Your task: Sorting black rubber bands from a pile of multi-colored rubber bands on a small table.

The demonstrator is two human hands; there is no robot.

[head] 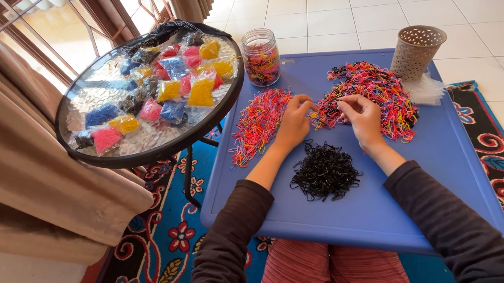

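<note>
Small bands are pinched in the narrowed fingers of the left hand [293, 120] and right hand [362, 117] at the edge of the mixed pile [371, 96] on the blue bench [451, 164], with sorted bright [257, 123] and black [325, 171] heaps kept apart nearby.

Both arms reach forward from the near edge of the blue board [440, 165], converging toward its middle. Dark long sleeves pushed up; both forearms bare from about mid-forearm to the wrist.

Left hand [293, 121]: palm down, wrist straight, fingers curled in, fingertips pinched together at the top of the hand, pointing toward the right hand.

Right hand [361, 117]: palm down, slightly rotated inward, fingers bent, thumb and forefinger closed toward the left hand.

The two hands lie near each other, not touching. Whether anything sits in either pinch cannot be told.
</note>
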